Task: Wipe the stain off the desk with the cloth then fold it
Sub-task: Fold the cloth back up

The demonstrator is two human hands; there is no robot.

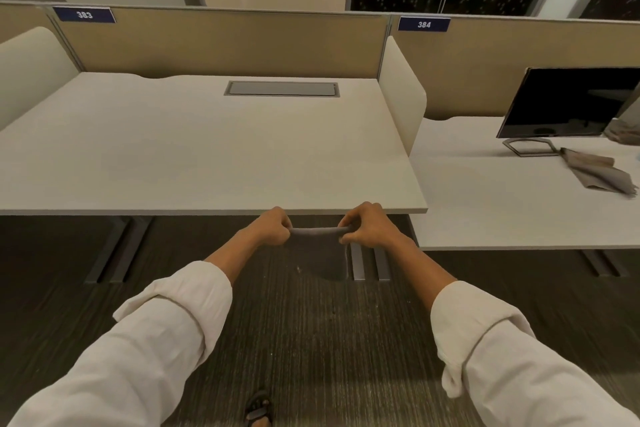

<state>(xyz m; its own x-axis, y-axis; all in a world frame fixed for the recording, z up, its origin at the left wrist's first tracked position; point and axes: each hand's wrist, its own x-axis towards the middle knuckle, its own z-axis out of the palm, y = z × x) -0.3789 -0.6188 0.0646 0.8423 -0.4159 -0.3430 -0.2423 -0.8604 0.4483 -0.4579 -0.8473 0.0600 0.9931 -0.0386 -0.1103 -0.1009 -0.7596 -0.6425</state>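
Cloth (pixel 318 236): grey, held in the air just in front of the counter's near edge, stretched between both hands; its lower part hangs down, dark against the floor.
Left hand (pixel 273 230): fingers closed, pinching the cloth's left top corner.
Right hand (pixel 363 227): fingers closed, pinching the right top corner.
Counter (pixel 207 156): pale top, marked 383 on the screen behind; no stain shows on it from here.
Step in hand: judged to be the fold, since the cloth is off the counter and pulled taut by its top edge.
How to do it well: keep the top edge level and taut so the hanging part drops straight; bring one corner across to meet the other, check that the edges line up before pinching them together, then lay the cloth flat on the counter and smooth the crease.
Risk: a loose pinch lets a corner slip and the fold goes skew.
Nearby: another counter to the right carries a monitor (pixel 571 104) and a second, brownish cloth (pixel 599 172), well apart from the hands.
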